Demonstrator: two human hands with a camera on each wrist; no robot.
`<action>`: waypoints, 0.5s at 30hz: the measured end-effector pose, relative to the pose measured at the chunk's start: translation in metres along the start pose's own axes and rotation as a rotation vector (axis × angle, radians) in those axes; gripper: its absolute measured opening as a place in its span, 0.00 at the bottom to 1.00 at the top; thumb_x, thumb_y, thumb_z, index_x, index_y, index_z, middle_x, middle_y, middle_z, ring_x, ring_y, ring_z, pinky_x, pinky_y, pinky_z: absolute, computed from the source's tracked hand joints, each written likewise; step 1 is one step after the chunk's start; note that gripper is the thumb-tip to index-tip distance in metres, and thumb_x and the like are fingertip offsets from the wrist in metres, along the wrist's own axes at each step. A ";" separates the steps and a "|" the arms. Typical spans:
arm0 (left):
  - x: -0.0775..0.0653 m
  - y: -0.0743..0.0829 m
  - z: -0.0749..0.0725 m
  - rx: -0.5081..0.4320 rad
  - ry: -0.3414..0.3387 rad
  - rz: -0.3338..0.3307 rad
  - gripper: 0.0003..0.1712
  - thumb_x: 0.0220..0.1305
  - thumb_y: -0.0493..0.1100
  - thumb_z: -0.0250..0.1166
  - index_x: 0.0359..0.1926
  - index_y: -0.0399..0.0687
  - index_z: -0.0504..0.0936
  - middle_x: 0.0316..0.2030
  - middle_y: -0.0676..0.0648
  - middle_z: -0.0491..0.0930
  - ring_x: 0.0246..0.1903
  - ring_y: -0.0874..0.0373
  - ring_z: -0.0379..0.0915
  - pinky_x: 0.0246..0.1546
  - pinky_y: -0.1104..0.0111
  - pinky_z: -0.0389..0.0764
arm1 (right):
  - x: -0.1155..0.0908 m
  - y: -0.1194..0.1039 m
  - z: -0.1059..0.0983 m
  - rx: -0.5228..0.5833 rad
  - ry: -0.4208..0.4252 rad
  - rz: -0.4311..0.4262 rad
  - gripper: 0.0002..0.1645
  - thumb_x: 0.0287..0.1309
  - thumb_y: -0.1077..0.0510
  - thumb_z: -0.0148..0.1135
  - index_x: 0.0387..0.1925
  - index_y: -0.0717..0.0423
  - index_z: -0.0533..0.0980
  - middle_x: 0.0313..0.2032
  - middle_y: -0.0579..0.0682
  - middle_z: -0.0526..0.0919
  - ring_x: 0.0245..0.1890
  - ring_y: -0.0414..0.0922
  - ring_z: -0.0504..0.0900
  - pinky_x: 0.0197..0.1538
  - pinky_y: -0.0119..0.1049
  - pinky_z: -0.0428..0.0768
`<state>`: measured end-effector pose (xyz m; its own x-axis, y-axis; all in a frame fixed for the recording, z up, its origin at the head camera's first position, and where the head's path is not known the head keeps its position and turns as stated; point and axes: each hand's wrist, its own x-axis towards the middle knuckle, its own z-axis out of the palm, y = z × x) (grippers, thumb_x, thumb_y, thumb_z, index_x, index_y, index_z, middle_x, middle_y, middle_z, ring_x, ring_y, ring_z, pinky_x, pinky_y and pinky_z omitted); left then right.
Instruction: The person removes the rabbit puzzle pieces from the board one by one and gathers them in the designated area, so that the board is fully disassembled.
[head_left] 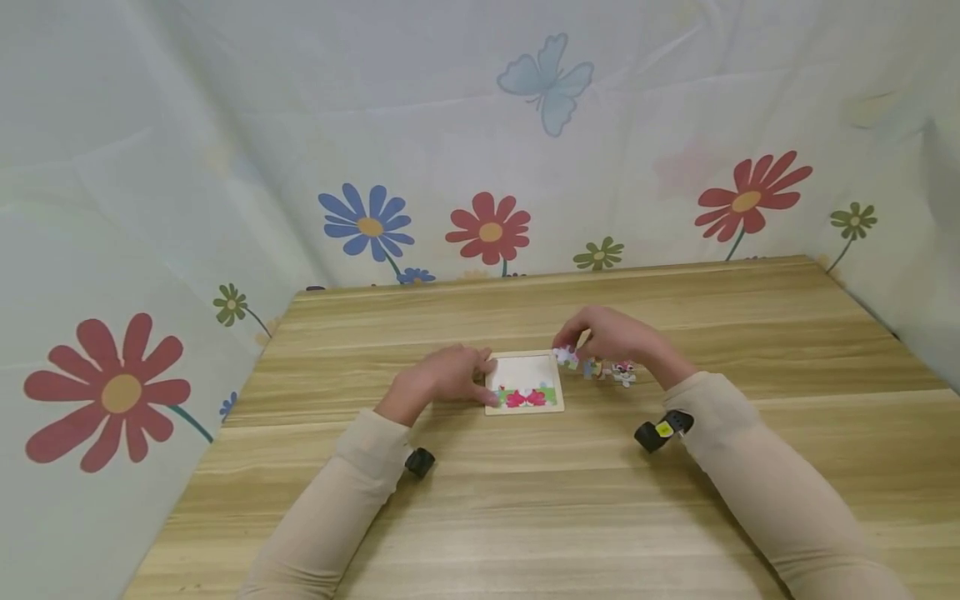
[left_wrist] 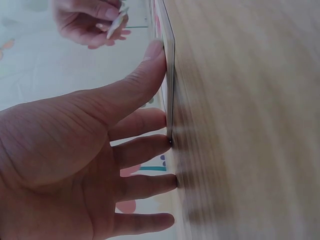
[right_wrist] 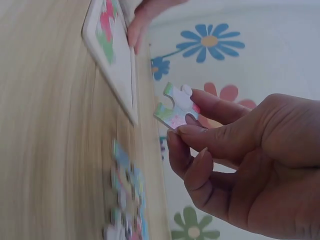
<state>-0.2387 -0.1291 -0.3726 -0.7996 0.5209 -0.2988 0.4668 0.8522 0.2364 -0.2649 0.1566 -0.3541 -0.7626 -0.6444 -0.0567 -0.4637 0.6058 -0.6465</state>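
A small square puzzle board (head_left: 560,385) with a pale wooden rim lies on the table; red and green pieces fill its near side, and the rest of its bed shows white. My left hand (head_left: 452,375) rests at its left edge, thumb on the rim and fingers spread straight, tips down at the board and tabletop in the left wrist view (left_wrist: 65,145). Between thumb and fingertips, my right hand (head_left: 611,333) pinches a jigsaw piece (right_wrist: 177,107) in white, green and pink. That piece is raised near the board's far right corner.
Several loose jigsaw pieces (head_left: 622,372) lie on the wooden table (head_left: 525,492) right of the board, below my right hand. A white cloth with printed flowers (head_left: 645,150) hangs behind the table and along its left side.
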 end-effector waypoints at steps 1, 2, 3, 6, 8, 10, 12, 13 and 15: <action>0.000 0.000 0.000 0.000 0.000 0.002 0.42 0.61 0.59 0.70 0.72 0.49 0.70 0.74 0.43 0.60 0.73 0.46 0.55 0.71 0.58 0.59 | -0.004 0.003 -0.003 0.001 0.000 0.004 0.19 0.57 0.75 0.62 0.48 0.60 0.85 0.40 0.50 0.85 0.42 0.53 0.79 0.44 0.44 0.81; -0.001 0.000 -0.001 0.004 0.000 0.003 0.42 0.61 0.59 0.70 0.72 0.49 0.70 0.74 0.42 0.60 0.73 0.46 0.55 0.71 0.57 0.59 | -0.008 0.006 -0.006 0.006 -0.001 0.013 0.19 0.56 0.76 0.62 0.48 0.61 0.84 0.39 0.51 0.84 0.41 0.53 0.79 0.42 0.42 0.81; -0.001 0.001 -0.001 0.007 0.000 0.002 0.42 0.61 0.59 0.70 0.72 0.49 0.70 0.74 0.42 0.60 0.73 0.46 0.55 0.71 0.58 0.59 | -0.012 0.009 -0.008 0.011 -0.002 0.018 0.19 0.56 0.76 0.62 0.47 0.61 0.84 0.39 0.52 0.84 0.41 0.53 0.78 0.39 0.40 0.81; -0.002 0.001 -0.003 0.009 -0.003 -0.005 0.42 0.61 0.58 0.70 0.72 0.48 0.69 0.74 0.42 0.60 0.73 0.46 0.55 0.71 0.57 0.58 | -0.024 0.019 -0.016 0.031 -0.005 0.047 0.19 0.54 0.77 0.61 0.47 0.64 0.84 0.37 0.54 0.83 0.37 0.51 0.77 0.31 0.37 0.77; -0.002 0.001 -0.003 0.007 -0.004 -0.003 0.42 0.62 0.58 0.70 0.72 0.48 0.69 0.74 0.42 0.60 0.73 0.46 0.55 0.71 0.57 0.59 | -0.031 0.027 -0.020 0.033 -0.003 0.072 0.19 0.53 0.78 0.60 0.46 0.64 0.83 0.36 0.54 0.82 0.35 0.50 0.76 0.29 0.35 0.75; -0.002 0.000 -0.003 0.005 -0.007 -0.004 0.42 0.62 0.59 0.70 0.72 0.48 0.69 0.74 0.42 0.59 0.73 0.46 0.54 0.71 0.56 0.58 | -0.037 0.036 -0.023 0.022 0.002 0.098 0.19 0.53 0.78 0.60 0.46 0.64 0.83 0.35 0.53 0.81 0.34 0.51 0.75 0.28 0.36 0.73; -0.002 0.001 -0.002 0.001 -0.009 -0.001 0.42 0.62 0.59 0.70 0.72 0.48 0.69 0.74 0.42 0.59 0.73 0.46 0.54 0.71 0.56 0.59 | -0.044 0.045 -0.025 0.015 0.011 0.115 0.19 0.52 0.78 0.60 0.44 0.64 0.84 0.34 0.52 0.81 0.34 0.51 0.74 0.28 0.35 0.72; -0.002 0.001 -0.001 0.001 -0.010 0.004 0.42 0.62 0.59 0.70 0.72 0.48 0.69 0.74 0.42 0.59 0.73 0.45 0.54 0.71 0.56 0.59 | -0.048 0.049 -0.026 0.015 0.013 0.128 0.19 0.52 0.77 0.60 0.44 0.63 0.84 0.34 0.52 0.81 0.34 0.51 0.74 0.29 0.35 0.72; -0.001 0.002 -0.001 -0.001 -0.012 0.010 0.42 0.62 0.59 0.69 0.72 0.48 0.69 0.74 0.42 0.59 0.73 0.45 0.54 0.71 0.56 0.59 | -0.056 0.056 -0.029 0.017 0.016 0.148 0.18 0.52 0.77 0.60 0.44 0.63 0.84 0.34 0.52 0.81 0.35 0.50 0.74 0.30 0.35 0.71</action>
<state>-0.2369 -0.1282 -0.3708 -0.7903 0.5302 -0.3072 0.4747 0.8467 0.2403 -0.2608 0.2401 -0.3652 -0.8294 -0.5409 -0.1399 -0.3385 0.6856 -0.6445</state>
